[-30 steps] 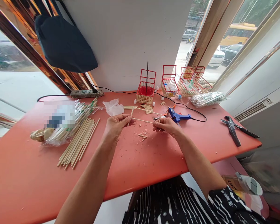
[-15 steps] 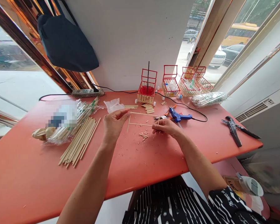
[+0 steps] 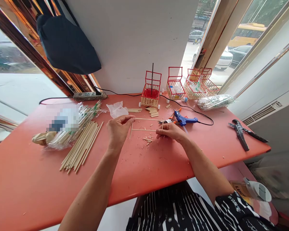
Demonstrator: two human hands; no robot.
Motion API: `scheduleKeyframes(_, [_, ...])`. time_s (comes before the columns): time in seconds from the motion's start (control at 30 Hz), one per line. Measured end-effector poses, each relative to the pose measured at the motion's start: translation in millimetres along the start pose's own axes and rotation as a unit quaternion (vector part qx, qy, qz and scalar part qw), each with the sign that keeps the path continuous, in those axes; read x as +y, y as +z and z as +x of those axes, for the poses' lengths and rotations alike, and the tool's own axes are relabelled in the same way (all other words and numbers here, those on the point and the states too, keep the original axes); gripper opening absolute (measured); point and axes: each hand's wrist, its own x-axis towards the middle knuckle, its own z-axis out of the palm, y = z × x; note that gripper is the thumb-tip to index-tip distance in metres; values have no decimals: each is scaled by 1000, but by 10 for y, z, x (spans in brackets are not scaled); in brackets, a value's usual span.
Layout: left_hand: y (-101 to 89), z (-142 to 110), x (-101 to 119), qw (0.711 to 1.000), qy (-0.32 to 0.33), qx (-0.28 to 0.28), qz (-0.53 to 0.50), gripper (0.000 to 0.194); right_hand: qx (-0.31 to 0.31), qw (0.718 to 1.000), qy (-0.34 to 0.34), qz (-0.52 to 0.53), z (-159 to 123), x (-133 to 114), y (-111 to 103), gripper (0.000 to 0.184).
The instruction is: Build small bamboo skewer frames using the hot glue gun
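View: head
Left hand (image 3: 119, 129): pinching the frame (image 3: 144, 130) at its far left corner
Right hand (image 3: 170, 131): closed on the frame's right end
Frame: between the hands, over the table (image 3: 146, 176) (thin, four-sided)
Glue gun (image 3: 183, 119): beyond the right hand

The work surface is a smooth, red-orange tabletop (image 3: 144, 179). Left side: loose, pale, round wooden sticks (image 3: 80, 149), fanned slightly, beside clear plastic packs of sticks (image 3: 88, 118). Rear: a grey power strip (image 3: 89, 95), a crumpled white translucent sheet (image 3: 117, 110) and a red-trimmed stick cart on white wheels (image 3: 150, 96). Centre: short cut wooden pieces (image 3: 148, 140) among shavings. Right side: a blue glue gun (image 3: 183, 118); black-handled pliers (image 3: 239, 134), handles spread, near the edge.
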Motion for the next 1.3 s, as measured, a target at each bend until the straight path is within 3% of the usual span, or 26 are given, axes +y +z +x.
scheduleKeyframes(0.3, [17,74,-91,985,-74,-63,-143,29,6,1000,-2,4,-6,-14,-12,40])
scheduleKeyframes(0.5, [26,68,-85,967,-133,-44,-213,24,-1,999,-9,30,-18,-29,-15,46])
scheduleKeyframes(0.7, [3,72,-48,944,-193,-40,-265,33,104,989,-47,94,-33,-107,22,57])
scheduleKeyframes(0.9, [49,11,21,941,-204,-52,-265,37,175,977,-77,91,13,-56,35,58])
scheduleKeyframes(1.3, [93,-6,-2,947,-190,-73,-251,38,196,974,-81,86,-19,-120,41,67])
